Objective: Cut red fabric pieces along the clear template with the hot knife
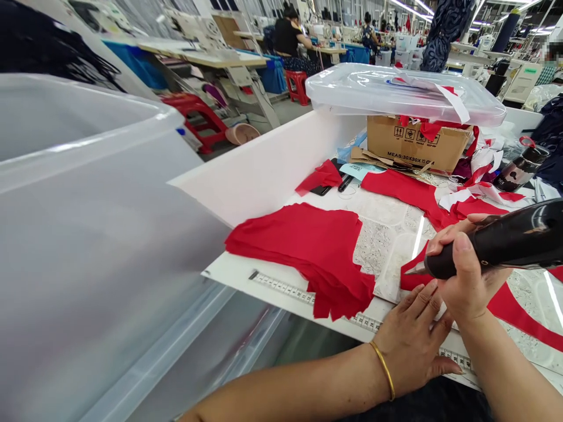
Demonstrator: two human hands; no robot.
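Right here, the left hand [411,346] lies open, palm down on the bench [264,193], over a tape measure [281,287]. The right hand [466,269] is clenched round a black metal-tipped tool [497,249], its tip at a red fabric piece [413,278]. A red fabric stack [299,252] sits left; beyond, a cardboard box [413,143] under a clear plastic lid [404,91].

We've got bright, even light here, mostly from the long ceiling lights [409,7], so shadows stay soft. We're seeing white glare on the clear plastic lid [396,88], a sharp streak on the patterned desk mat [417,237] and shine along the black tool [497,246] in the right hand [466,275]. The big plastic bin [97,246] looks hazy, and the frame edges bend.
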